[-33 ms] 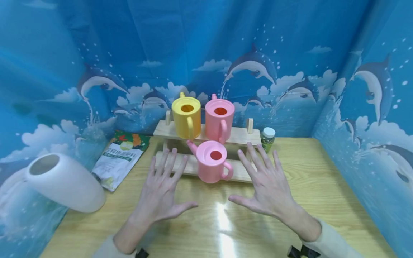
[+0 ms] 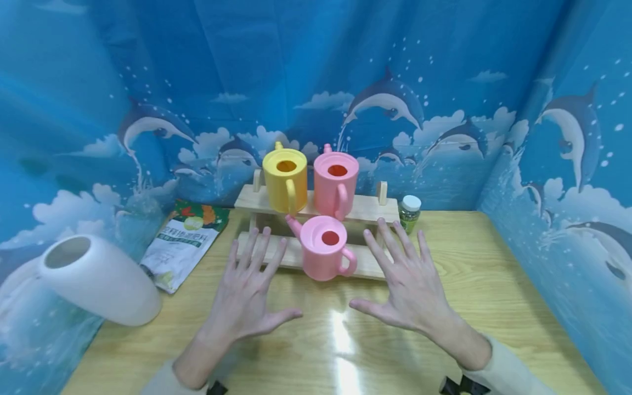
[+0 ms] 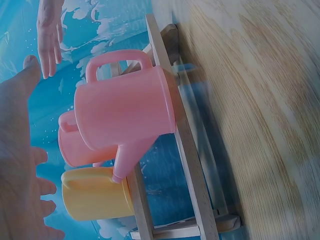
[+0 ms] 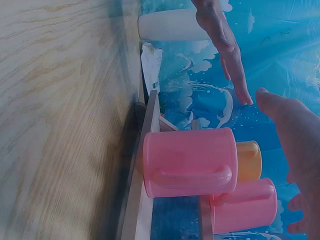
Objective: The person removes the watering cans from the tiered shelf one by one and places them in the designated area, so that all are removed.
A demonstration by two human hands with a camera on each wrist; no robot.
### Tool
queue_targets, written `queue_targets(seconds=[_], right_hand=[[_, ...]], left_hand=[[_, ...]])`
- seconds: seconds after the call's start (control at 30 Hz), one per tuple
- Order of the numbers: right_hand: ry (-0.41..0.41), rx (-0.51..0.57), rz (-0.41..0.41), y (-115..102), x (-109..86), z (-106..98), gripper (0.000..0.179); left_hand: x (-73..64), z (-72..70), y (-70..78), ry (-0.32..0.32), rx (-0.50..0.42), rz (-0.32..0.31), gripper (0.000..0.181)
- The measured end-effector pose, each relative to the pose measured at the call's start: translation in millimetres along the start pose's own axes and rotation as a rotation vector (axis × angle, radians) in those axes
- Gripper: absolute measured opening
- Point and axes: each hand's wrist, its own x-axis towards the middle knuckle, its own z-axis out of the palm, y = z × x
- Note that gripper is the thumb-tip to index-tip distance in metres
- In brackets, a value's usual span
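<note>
Both hands hover over the table with fingers spread and hold nothing. My left hand is left of a pink watering can on the lower step of a wooden stand. My right hand is to the right of that can, its fingertips overlapping the stand's right end in the head view. On the upper step stand a yellow watering can and a second pink watering can, handles toward me. In the left wrist view the lower can's spout shows.
A white vase leans at the left, beside a white and green printed bag lying on the wooden table. Behind the stand's right end is a small jar with a white lid. Blue dolphin-print cloth encloses the back and sides.
</note>
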Motion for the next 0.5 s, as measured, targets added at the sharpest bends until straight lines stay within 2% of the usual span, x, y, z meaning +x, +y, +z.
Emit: queue_targets(seconds=[0.5], right_hand=[[0.044, -0.014, -0.005, -1.1, -0.7, 1.8, 0.119]], left_hand=[[-0.2, -0.4, -0.7, -0.007, -0.003, -0.003, 0.124]])
